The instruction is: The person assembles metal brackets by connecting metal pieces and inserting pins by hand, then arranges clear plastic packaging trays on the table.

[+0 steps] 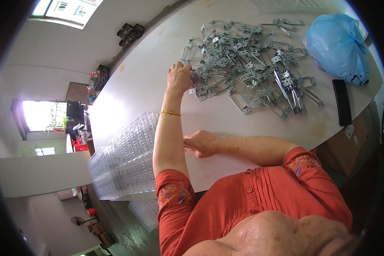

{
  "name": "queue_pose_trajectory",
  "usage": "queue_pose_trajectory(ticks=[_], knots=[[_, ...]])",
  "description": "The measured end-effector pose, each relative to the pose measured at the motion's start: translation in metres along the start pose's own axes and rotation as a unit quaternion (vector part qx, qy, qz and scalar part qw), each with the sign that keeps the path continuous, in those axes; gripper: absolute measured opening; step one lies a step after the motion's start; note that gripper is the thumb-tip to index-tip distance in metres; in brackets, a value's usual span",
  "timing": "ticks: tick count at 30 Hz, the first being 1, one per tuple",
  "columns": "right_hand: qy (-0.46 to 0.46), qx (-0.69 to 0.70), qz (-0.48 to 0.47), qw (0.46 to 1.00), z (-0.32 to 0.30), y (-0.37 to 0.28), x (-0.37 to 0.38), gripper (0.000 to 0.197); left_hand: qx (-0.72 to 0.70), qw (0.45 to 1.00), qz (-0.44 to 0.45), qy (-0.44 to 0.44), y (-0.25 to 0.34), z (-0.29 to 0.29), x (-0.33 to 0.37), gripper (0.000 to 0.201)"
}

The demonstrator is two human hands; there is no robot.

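Note:
A large pile of grey metal bracket frames (243, 64), joined by thin rods, spreads over the pale table (145, 72). At the pile's left edge, my left hand (179, 78) has its fingers curled around a metal bracket frame (194, 77), partly hidden by the hand. My right hand (200, 144) is closed low over the table, close to my body. Its fingertips pass behind my left forearm, so what they hold, if anything, is hidden. Just left of that forearm lie clear plastic trays (132, 143) with rows of moulded pockets, overlapping in a stack.
A tied blue plastic bag (337, 47) sits at the table's far right, with a black phone (341, 102) near the edge below it. A cardboard box (345, 143) stands under the right side. More clear trays (145, 212) show below the table's front left edge.

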State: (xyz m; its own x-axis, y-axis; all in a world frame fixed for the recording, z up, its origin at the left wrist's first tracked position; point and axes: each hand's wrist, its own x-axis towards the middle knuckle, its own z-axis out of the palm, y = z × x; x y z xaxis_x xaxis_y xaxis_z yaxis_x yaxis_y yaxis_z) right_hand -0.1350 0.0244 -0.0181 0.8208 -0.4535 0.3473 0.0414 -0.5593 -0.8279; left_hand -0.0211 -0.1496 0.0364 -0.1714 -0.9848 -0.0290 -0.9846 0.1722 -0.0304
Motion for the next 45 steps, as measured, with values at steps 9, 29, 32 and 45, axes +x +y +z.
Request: queue_pose_trajectory(ticks=[9,29,32,45], knots=[[-0.013,0.005,0.01,1.0,-0.001,-0.002,0.002,0.024,-0.052,0.997,0.023,-0.05,-0.011,-0.002,0.001,0.025],[0.028,0.069,0.049,0.996,0.01,0.007,0.001,0.018,-0.655,0.735,-0.161,0.072,0.0,-0.044,-0.05,0.028],[0.026,0.125,0.128,0.983,-0.002,0.001,0.001,0.018,-0.738,0.66,-0.12,0.071,0.007,-0.058,-0.081,0.029],[0.254,0.459,0.186,0.831,-0.013,0.019,0.022,0.015,-0.834,0.525,-0.113,0.129,0.019,-0.028,-0.188,0.034]])
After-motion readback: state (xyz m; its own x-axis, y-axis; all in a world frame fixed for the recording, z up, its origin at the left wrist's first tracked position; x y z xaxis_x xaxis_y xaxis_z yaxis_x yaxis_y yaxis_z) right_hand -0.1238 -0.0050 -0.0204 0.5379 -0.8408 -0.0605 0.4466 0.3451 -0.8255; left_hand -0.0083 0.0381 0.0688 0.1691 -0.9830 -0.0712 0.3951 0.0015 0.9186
